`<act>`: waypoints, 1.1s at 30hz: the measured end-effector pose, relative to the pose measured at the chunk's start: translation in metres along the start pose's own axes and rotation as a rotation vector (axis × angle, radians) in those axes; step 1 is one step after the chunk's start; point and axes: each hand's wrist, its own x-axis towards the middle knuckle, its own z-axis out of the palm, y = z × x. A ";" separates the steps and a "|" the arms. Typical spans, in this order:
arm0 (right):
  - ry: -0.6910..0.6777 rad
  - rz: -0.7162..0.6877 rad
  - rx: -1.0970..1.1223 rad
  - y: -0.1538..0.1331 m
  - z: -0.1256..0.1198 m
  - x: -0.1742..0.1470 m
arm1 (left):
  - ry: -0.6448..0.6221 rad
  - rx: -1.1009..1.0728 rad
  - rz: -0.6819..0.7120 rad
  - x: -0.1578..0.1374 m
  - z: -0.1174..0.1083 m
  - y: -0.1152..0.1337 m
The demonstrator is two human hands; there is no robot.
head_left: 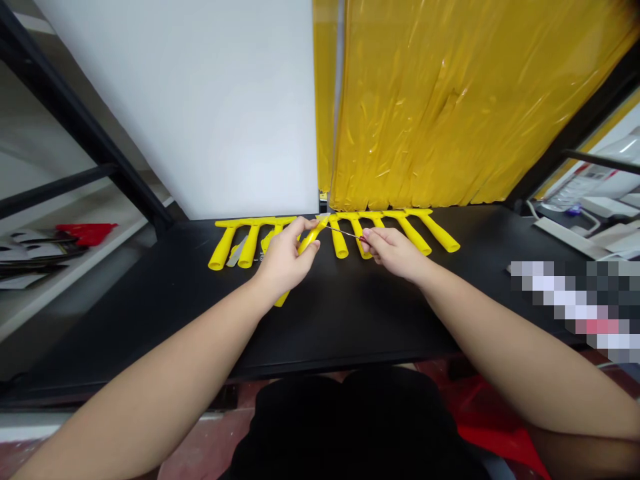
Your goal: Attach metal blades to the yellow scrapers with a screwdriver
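Observation:
My left hand (290,257) is closed around a yellow T-shaped plastic handle (281,300), which slants with its head up and to the right. A pale edge shows at that head. In my right hand (387,248) is a thin screwdriver (347,233), pinched by its dark red grip. Its shaft points left, and its tip meets or nearly meets the yellow head. Similar yellow handles (443,230) lie in a row behind both hands, heads to the back. Between two on the left rests a flat grey metal piece (237,252).
The black table (200,333) runs across in front of me. Behind it stand a white panel (225,100) and a stack wrapped in yellow film (425,100). Black frame posts (140,200) rise at the sides. Shelves at left hold a red item (87,233); a clear bottle (580,187) is at right.

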 end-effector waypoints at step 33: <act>0.056 0.021 0.167 0.001 -0.033 -0.001 | 0.042 0.605 0.187 0.017 -0.031 -0.021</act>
